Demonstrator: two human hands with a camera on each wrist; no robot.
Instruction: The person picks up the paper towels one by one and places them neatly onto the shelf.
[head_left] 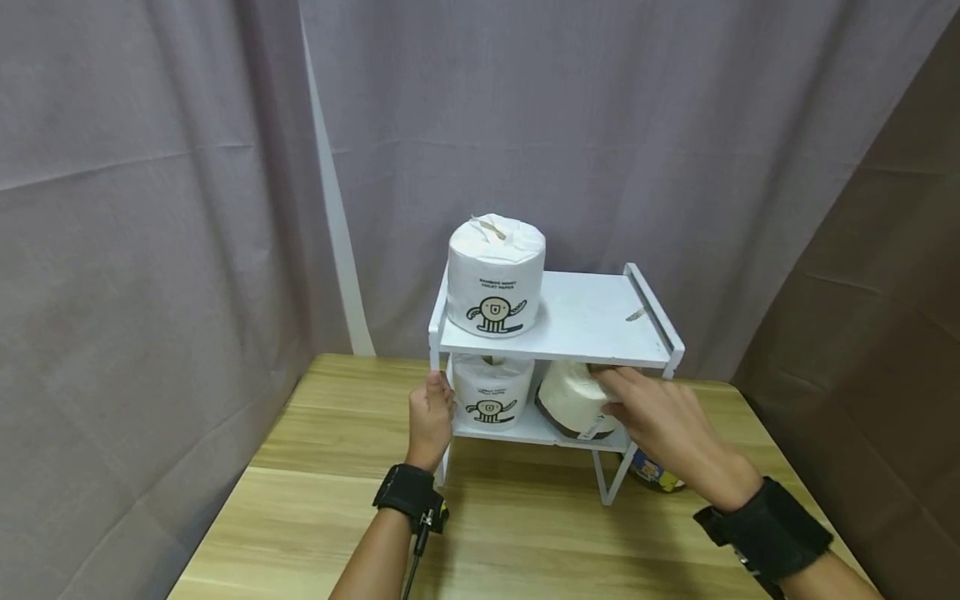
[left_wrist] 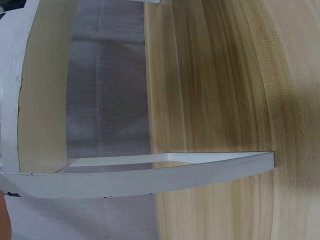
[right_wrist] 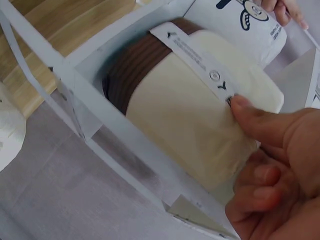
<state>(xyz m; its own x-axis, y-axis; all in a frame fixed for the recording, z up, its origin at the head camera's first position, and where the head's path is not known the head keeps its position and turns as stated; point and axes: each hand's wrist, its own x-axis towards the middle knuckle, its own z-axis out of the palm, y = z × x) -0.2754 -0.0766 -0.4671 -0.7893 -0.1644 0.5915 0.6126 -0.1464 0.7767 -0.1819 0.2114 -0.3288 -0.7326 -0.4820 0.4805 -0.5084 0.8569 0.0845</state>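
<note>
Presently the right hand (head_left: 660, 421) grips the cream, brown-banded paper roll (right_wrist: 200, 115) on the lower right tier; the left hand (head_left: 430, 417) clasps the white metal two-tier rack (head_left: 585, 321) at its near-left post; best to seat the roll squarely, rack braced.

Black wrist straps (head_left: 408, 493); cable on left.
</note>
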